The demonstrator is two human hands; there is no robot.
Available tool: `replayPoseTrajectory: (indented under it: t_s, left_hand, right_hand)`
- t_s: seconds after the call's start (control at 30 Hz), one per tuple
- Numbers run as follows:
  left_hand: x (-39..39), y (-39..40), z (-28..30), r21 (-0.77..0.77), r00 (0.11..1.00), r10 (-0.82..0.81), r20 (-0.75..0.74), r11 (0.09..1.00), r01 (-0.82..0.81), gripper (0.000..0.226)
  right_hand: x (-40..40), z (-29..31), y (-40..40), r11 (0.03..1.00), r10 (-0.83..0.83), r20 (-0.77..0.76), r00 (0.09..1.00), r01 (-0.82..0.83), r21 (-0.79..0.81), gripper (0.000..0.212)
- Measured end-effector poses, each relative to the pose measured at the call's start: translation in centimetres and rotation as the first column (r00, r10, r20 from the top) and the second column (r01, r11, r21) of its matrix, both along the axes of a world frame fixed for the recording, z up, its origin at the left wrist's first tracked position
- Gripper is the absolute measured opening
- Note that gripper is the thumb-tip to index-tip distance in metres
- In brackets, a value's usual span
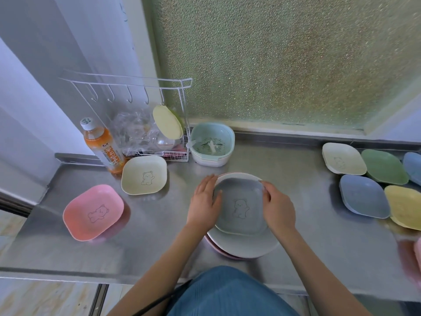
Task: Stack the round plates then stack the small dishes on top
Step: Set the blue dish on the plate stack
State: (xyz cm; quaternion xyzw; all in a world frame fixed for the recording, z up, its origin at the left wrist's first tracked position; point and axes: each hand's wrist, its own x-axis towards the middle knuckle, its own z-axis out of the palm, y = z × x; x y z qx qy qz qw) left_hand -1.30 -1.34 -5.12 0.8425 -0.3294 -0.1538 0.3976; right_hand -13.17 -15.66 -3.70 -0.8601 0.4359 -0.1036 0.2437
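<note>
A stack of round plates (246, 248) sits at the middle of the steel counter, a pale one on top and a pink one under it. On the stack rests a small grey-blue dish with a bear drawing (241, 206). My left hand (205, 204) grips its left edge and my right hand (276, 207) grips its right edge. A cream bear dish (144, 174) and a pink bear dish (93, 212) lie apart to the left. Several more small dishes lie at the right: cream (343, 158), green (384, 167), blue (364, 196), yellow (404, 207).
A juice bottle (102, 145) stands at the back left beside a white wire rack (159, 124) with hooks and plastic bags. A mint strainer bowl (212, 143) stands behind the stack. The steel counter (148, 247) ends at a front edge near my body.
</note>
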Motion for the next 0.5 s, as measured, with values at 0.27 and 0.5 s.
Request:
replayPoseTrajectory:
  t_s: [0.27,0.5]
  left_hand:
    - [-0.9,-0.4,-2.2,0.295,0.975,-0.207,0.081,0.939,0.175,0.055]
    - [0.3,-0.6,-1.2,0.085,0.999,0.033,0.013,0.996,-0.034,0.050]
  right_hand:
    - [-0.2,-1.5,-0.4,0.999,-0.032,-0.146,0.989,0.030,-0.021,0.038]
    - [1.4,-0.5,0.0,0.974,-0.048,-0.113,0.992,0.022,-0.225,0.046]
